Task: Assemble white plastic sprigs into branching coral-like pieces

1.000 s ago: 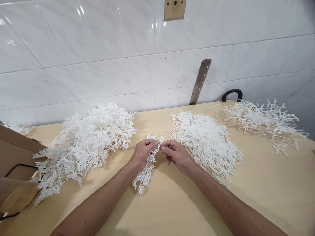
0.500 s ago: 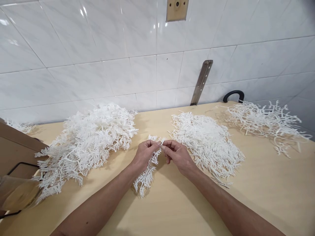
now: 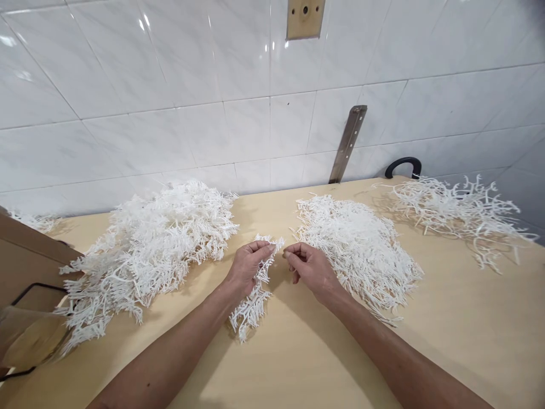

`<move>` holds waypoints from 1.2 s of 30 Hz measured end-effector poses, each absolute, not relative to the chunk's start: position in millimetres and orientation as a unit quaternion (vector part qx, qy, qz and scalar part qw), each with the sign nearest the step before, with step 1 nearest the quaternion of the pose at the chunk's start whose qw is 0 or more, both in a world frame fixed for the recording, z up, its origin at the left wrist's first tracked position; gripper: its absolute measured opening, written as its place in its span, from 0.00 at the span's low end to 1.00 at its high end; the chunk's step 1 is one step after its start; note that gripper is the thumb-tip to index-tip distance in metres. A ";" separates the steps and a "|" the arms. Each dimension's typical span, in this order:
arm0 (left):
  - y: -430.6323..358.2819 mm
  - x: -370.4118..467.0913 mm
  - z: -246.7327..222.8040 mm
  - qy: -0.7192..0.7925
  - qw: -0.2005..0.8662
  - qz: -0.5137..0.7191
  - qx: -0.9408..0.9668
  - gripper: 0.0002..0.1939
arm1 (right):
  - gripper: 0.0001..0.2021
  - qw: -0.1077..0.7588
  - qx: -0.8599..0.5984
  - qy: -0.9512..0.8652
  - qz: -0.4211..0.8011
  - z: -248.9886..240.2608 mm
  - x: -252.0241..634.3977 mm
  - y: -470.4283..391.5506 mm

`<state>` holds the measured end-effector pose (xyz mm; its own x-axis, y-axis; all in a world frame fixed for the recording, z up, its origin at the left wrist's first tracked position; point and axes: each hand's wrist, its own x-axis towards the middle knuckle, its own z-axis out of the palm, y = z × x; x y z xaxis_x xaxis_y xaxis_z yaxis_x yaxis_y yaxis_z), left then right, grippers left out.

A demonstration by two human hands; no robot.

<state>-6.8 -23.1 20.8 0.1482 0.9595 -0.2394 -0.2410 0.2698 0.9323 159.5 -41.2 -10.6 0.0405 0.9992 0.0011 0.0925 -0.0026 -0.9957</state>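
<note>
In the head view, the left hand (image 3: 244, 268) pinches the upper end of a white branched sprig (image 3: 252, 311) between thumb and forefinger; the sprig hangs down past the palm at the near middle of the table (image 3: 306, 358). Just right of the sprig's tip, apart from it, the right hand (image 3: 314, 268) has thumb and forefinger nearly together; I cannot tell whether a small bit sits between them. A large white heap (image 3: 157, 244) lies left, a flatter heap (image 3: 357, 247) right behind the right hand, and a looser tangle (image 3: 455, 204) far right. A brown panel (image 3: 32, 250) stands at the left edge. At the far side, a metal strip (image 3: 348, 145) leans near a black handle (image 3: 403, 162). The left hand and wrist hide part of the sprig.
</note>
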 end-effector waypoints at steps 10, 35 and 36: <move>-25.2 -5.4 18.9 0.444 0.654 0.443 0.423 0.21 | 0.07 0.536 -0.480 -0.669 0.186 -0.6 167.2 -42.0; -21.8 -5.9 10.7 0.459 0.615 0.390 0.508 0.23 | 0.04 0.523 -0.472 -0.687 0.178 -5.8 169.5 -39.6; -21.9 -5.7 9.9 0.457 0.613 0.391 0.512 0.23 | 0.04 0.524 -0.471 -0.687 0.176 -5.2 169.4 -39.8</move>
<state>-5.7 -21.9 9.9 0.2772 0.9474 -0.1599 -0.0113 0.1697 0.9854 169.4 -39.8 -5.2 -0.0063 0.8323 0.5543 0.4622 0.4940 -0.7365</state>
